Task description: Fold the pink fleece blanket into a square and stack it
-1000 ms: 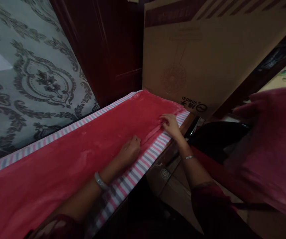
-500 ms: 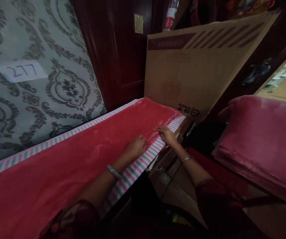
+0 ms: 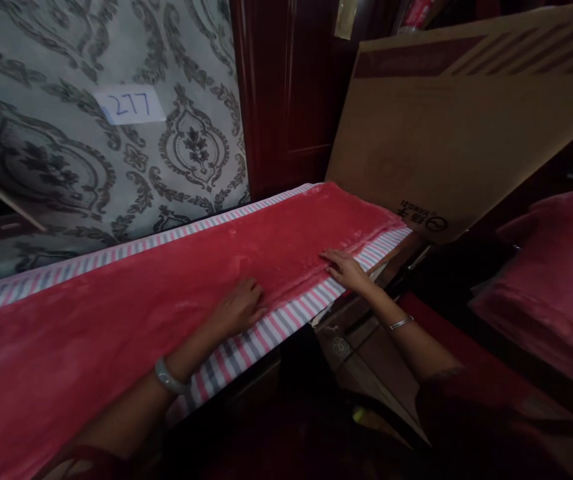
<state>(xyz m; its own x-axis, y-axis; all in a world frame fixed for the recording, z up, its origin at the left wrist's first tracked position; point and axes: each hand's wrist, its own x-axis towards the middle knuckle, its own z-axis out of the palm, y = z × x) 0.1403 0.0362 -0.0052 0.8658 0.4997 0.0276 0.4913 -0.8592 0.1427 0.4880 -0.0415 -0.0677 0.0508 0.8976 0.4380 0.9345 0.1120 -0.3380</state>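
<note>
A long red plush cloth [image 3: 286, 230] lies over a striped pink, grey and white sheet [image 3: 286, 327], which shows along both long sides. My left hand [image 3: 239, 308] is at the cloth's near edge, its fingers bent down and closed on that edge. Further along the same edge, my right hand [image 3: 346, 269] rests on the cloth with its fingers stretched out and apart. Low creases run through the plush around both hands.
A large cardboard sheet [image 3: 431, 147] leans behind the far end. To the right sits a folded pink plush stack [image 3: 561, 280]. Patterned wallpaper [image 3: 196, 143] with a paper marked 277 [image 3: 134, 105] borders the far side, beside a dark red door [image 3: 291, 87].
My left hand has slid back toward the left along the cloth's near edge, away from my right hand. My right hand's fingers are more spread. The view has turned left.
</note>
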